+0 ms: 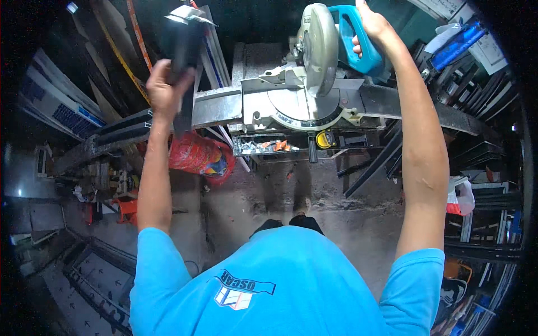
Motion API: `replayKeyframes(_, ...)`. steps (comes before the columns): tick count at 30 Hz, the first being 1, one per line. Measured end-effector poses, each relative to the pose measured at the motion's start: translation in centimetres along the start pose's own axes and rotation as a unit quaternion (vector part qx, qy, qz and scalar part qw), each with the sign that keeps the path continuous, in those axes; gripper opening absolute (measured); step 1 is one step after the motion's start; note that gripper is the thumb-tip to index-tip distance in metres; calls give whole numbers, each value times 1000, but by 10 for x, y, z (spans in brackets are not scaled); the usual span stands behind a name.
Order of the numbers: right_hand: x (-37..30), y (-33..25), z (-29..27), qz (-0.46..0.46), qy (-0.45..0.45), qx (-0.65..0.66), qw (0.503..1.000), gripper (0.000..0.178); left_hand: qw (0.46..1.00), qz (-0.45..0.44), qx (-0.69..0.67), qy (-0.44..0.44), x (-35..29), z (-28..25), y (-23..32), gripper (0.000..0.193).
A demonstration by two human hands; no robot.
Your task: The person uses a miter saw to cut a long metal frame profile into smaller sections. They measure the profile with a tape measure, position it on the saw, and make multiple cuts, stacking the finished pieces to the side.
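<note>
Dark profile (189, 53) at eleven o'clock, motion-blurred, grasped by the left hand (163, 92); probably stiff, fairly light and smooth enough to slip, so best held firmly near its middle. At one o'clock, right hand (376, 29) wrapped round the teal handle (361, 51) of the miter saw (323, 53). Towards twelve, pale saw table (288, 102); beyond, a cluttered workshop, with dusty floor (358, 241) at four, stacked dark lengths (487, 200) at three, red bag (190, 154) at nine.

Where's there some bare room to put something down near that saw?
The grey bench top shows bare between the dark piece in the left hand and the saw, and again between saw and right forearm. The shelf below is crowded with scraps and a yellow tape measure.
</note>
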State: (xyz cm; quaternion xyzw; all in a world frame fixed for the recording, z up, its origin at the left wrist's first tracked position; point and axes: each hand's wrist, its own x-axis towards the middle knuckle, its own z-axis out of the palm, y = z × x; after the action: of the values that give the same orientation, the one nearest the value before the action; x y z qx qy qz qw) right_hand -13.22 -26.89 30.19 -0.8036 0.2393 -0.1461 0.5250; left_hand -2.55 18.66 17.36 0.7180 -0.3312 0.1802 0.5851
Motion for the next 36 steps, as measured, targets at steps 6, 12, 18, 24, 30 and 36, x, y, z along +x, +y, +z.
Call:
replayKeyframes(6, 14, -10, 0, -19, 8, -31, 999, 74, 870, -270, -110, 397, 20, -13, -65, 31)
replayKeyframes(12, 22, -9, -12, -82, 34, -111, 990, 73, 719, -496, -97, 477, -51, 50, -170, 56)
replayKeyframes(18, 7, -23, -5, -36, -23, -44, 998, 72, 696, -558, -139, 430, -81, 75, -198, 52)
replayKeyframes(24, 23, -13, -5, -155, 27, -209, 965, 74, 903, -305, 281, 107, -115, 93, -163, 29)
replayKeyframes(30, 13, -20, -15, -128, 18, -182, 975, 73, 886, 39, 402, -226, -60, 169, -98, 56)
replayKeyframes(36, 2, -26, -2, -43, -50, -31, 997, 78, 846, 5, 426, -322, -45, 198, -123, 45)
